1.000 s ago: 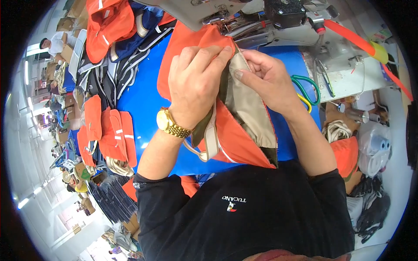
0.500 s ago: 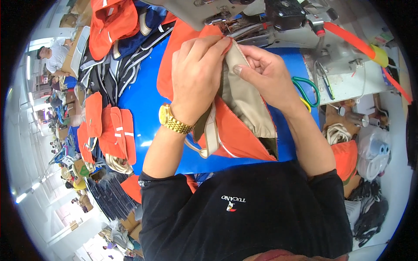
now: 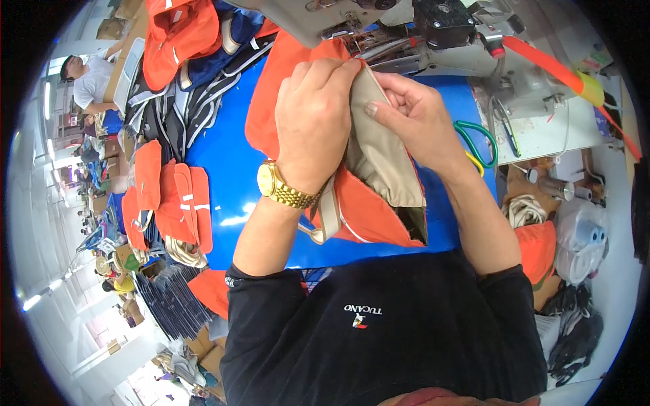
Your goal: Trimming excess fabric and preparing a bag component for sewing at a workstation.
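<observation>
An orange fabric bag (image 3: pixel 369 213) with a beige lining (image 3: pixel 386 159) lies across the blue work surface (image 3: pixel 237 193), its near end gaping onto a dark inside. My left hand (image 3: pixel 315 122), a gold watch at its wrist, is closed over the bag's far edge, with fingertips bent under and partly hidden. My right hand (image 3: pixel 416 118) pinches the beige lining's edge between thumb and fingers. A beige strap (image 3: pixel 330 211) hangs below my left hand. Just beyond both hands is the sewing machine (image 3: pixel 352 17).
Green-handled scissors (image 3: pixel 492 147) and tweezers (image 3: pixel 506 125) lie right of my right hand. Orange pieces (image 3: pixel 179 199) are stacked at the left, below dark striped fabric (image 3: pixel 176 118). A red-orange strip (image 3: pixel 545 64) hangs at upper right. Another person (image 3: pixel 91 81) is far left.
My left hand has shifted slightly right and its fingers have closed in more over the bag's edge. My right hand keeps nearly the same pinch.
</observation>
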`<state>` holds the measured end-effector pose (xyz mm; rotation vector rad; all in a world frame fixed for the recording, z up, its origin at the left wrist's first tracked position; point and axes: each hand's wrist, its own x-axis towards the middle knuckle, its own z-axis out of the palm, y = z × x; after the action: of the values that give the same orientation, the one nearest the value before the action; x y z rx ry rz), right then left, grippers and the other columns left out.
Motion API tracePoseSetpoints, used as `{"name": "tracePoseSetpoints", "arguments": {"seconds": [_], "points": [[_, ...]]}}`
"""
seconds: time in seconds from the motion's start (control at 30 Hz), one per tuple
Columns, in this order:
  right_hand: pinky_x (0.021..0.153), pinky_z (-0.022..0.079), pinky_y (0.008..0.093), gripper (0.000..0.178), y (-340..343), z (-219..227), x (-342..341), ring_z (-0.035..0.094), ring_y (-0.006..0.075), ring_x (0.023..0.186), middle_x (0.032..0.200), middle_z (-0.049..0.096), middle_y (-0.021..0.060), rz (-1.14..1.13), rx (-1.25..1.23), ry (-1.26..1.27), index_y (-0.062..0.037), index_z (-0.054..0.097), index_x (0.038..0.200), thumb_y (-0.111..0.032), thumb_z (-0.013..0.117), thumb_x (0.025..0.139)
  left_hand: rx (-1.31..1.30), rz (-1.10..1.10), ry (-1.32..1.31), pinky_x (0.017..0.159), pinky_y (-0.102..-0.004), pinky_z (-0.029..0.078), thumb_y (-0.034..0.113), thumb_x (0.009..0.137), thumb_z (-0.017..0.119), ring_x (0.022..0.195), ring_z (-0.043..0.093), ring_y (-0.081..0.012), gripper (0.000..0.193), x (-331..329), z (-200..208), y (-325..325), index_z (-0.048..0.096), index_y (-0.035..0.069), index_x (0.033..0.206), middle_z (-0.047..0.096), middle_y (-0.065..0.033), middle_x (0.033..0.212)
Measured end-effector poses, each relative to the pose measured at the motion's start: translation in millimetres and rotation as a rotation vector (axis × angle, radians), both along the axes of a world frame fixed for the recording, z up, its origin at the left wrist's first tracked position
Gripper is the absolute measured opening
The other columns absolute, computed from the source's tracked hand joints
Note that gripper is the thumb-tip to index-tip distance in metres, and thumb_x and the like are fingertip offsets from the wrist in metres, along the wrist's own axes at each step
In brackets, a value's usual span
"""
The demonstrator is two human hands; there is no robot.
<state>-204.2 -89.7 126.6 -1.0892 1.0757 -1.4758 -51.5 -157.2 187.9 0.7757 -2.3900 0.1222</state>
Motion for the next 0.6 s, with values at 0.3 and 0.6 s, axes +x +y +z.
{"name": "tracePoseSetpoints", "arguments": {"seconds": [0.3, 0.6], "points": [[0.059, 0.041, 0.0209, 0.039, -1, 0, 3, 0.046, 0.0, 0.066, 0.075, 0.059, -0.0068, -0.026, -0.053, -0.084, 0.0026, 0.063, 0.133, -0.006, 0.066, 0.095, 0.055, 0.084, 0.045, 0.077, -0.0402, 0.049, 0.006, 0.084, 0.067, 0.091, 0.062, -0.0288, 0.023, -14, -1, 4, 0.072, 0.006, 0.107, 0.067, -0.0087, 0.097], [0.068, 0.05, 0.0205, 0.038, 4, 4, -6, 0.058, 0.0003, 0.078, 0.094, 0.072, -0.0014, 0.075, 0.033, 0.017, 0.0043, 0.062, 0.134, -0.003, 0.064, 0.097, 0.126, 0.047, 0.142, 0.08, -0.0413, 0.054, -0.002, 0.083, 0.065, 0.09, 0.065, -0.0319, 0.032, 1, -13, 12, 0.073, 0.004, 0.114, 0.068, -0.0114, 0.1]]}}
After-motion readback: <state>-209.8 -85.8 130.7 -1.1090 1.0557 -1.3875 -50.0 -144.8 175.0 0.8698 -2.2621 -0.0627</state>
